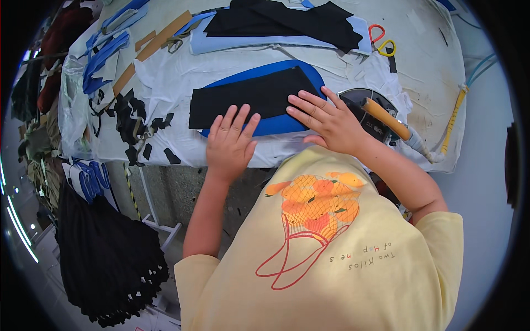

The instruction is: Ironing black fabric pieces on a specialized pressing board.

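A flat black fabric piece [248, 98] lies across a blue rounded board [281, 126] on the white-covered table. My left hand [231, 140] rests with spread fingers at the near edge of the fabric, toward its left end. With fingers stretched out, my right hand [327, 118] lies over the fabric's right end and the blue board. Neither hand grips anything. Just right of my right hand stands an iron [386, 118] with a wooden handle, partly hidden behind my forearm.
Black fabric pieces [281, 22] lie on a light-blue board at the back, beside red-and-yellow-handled scissors [381, 41]. Black scraps [132, 118] and blue strips [105, 60] are on the left. A yellow-wrapped cord [454, 118] runs up from the iron. Black cloth [105, 254] hangs at lower left.
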`<control>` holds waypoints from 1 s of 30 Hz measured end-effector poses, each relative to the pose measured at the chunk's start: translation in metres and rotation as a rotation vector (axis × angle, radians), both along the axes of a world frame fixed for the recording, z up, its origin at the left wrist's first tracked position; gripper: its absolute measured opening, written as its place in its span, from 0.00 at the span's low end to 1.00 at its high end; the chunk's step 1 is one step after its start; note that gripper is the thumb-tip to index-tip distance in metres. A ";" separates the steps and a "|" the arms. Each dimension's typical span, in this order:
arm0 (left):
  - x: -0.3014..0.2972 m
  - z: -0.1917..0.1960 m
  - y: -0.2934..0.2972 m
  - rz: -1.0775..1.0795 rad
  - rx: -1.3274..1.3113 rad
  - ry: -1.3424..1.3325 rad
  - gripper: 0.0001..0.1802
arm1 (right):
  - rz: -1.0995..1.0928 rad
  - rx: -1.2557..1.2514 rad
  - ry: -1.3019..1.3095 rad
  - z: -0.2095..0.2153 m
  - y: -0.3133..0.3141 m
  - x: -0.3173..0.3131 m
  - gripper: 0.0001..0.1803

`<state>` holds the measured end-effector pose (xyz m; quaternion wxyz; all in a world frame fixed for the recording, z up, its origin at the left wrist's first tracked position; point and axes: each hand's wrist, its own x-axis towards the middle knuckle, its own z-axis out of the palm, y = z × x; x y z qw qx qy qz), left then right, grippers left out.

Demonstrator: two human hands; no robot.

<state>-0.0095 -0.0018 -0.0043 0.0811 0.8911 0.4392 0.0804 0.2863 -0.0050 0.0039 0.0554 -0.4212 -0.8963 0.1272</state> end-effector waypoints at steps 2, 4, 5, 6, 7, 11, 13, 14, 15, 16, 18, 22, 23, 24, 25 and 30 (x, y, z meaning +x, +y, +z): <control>-0.007 0.001 -0.001 0.021 -0.006 -0.009 0.32 | 0.000 -0.017 0.001 0.000 -0.001 0.002 0.40; -0.018 -0.003 -0.003 0.081 -0.017 0.003 0.31 | -0.012 -0.010 -0.015 0.001 -0.004 0.004 0.40; -0.023 -0.005 -0.003 0.079 0.001 -0.003 0.31 | -0.012 -0.011 -0.014 0.003 -0.006 0.007 0.40; -0.026 -0.005 -0.004 0.078 0.000 -0.003 0.31 | -0.047 -0.031 -0.014 0.007 -0.007 0.010 0.39; -0.029 -0.004 -0.006 0.087 0.001 -0.011 0.31 | -0.079 -0.049 -0.012 0.011 -0.008 0.015 0.39; -0.022 -0.001 -0.010 0.054 0.069 -0.073 0.32 | -0.415 0.142 0.023 0.020 -0.015 0.062 0.38; -0.015 0.002 -0.010 0.060 0.020 -0.037 0.32 | -0.600 0.009 -0.086 0.020 -0.022 0.091 0.34; -0.012 0.003 -0.008 0.060 -0.029 -0.001 0.32 | -0.637 -0.115 -0.188 0.015 -0.025 0.105 0.31; -0.012 0.003 -0.007 0.062 -0.025 -0.008 0.32 | -0.669 -0.215 -0.191 0.013 -0.029 0.112 0.25; -0.014 0.002 -0.005 0.064 -0.019 -0.061 0.33 | -0.677 -0.210 -0.201 0.004 -0.034 0.118 0.25; -0.020 0.002 -0.007 0.086 0.028 -0.111 0.34 | -0.754 -0.212 0.012 -0.011 -0.036 0.127 0.22; -0.036 0.004 0.001 0.066 -0.030 0.012 0.36 | -0.801 -0.355 0.017 0.002 -0.021 0.133 0.19; -0.042 0.005 0.002 0.112 -0.028 0.000 0.36 | -0.837 -0.340 0.020 0.012 -0.018 0.132 0.19; -0.049 0.005 0.004 0.157 -0.027 -0.012 0.36 | -0.843 -0.331 -0.003 0.028 -0.013 0.129 0.18; -0.056 0.001 0.003 0.194 0.022 -0.027 0.35 | -0.827 -0.329 -0.006 0.046 -0.012 0.120 0.18; -0.065 0.008 -0.001 0.176 0.055 -0.102 0.32 | -0.430 -0.173 0.010 0.130 0.019 0.041 0.21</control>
